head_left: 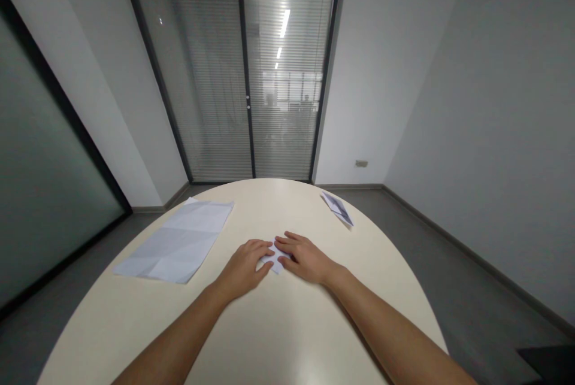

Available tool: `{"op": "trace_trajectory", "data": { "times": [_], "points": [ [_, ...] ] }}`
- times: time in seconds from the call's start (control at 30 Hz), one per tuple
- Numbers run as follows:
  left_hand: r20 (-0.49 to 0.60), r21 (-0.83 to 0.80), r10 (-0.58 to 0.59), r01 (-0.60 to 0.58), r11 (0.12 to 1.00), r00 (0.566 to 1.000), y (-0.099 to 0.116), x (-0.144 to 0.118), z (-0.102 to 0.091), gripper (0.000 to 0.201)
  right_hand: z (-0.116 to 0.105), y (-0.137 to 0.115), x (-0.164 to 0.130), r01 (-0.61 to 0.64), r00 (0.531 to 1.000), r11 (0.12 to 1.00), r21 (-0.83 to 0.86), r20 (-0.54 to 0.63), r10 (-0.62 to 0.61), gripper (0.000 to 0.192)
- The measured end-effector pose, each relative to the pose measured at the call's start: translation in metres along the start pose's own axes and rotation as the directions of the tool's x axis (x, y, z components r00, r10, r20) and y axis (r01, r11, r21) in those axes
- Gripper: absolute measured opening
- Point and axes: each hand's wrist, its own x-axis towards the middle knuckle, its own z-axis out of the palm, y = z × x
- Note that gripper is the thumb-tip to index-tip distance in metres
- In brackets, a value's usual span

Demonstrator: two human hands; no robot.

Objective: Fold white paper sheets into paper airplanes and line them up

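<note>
A small piece of folded white paper [277, 266] lies on the table in front of me, between my two hands and partly covered by them. My left hand [246, 266] rests on its left side, fingers stretched over the paper and the thumb apart below them. From the right, my right hand [306, 258] lies flat across the paper with fingers spread. Both hands are open and touch the paper; their fingertips nearly meet at its middle. The paper's exact folded shape is hidden under the fingers.
A large creased white sheet [188, 238] lies on the round cream table [265, 211], left of my hands. A folded paper with dark print [336, 208] sits near the far right edge. Beyond stand a glass partition with blinds [215, 85] and grey walls.
</note>
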Motion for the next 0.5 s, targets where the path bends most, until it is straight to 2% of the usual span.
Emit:
{"op": "trace_trajectory", "data": {
  "times": [0.23,0.5],
  "points": [
    [-0.011,-0.009,-0.009,0.009,1.0,1.0,0.0007,0.0008,0.0007,0.02,0.0017,0.0015,-0.0001,-0.03,0.999,0.999,-0.011,0.013,0.031,0.039],
    [-0.006,0.009,-0.021,0.021,1.0,1.0,0.0004,0.0009,0.0017,0.019,-0.0004,0.0013,-0.0006,-0.001,1.0,1.0,0.007,0.0,0.001,0.038]
  ]
}}
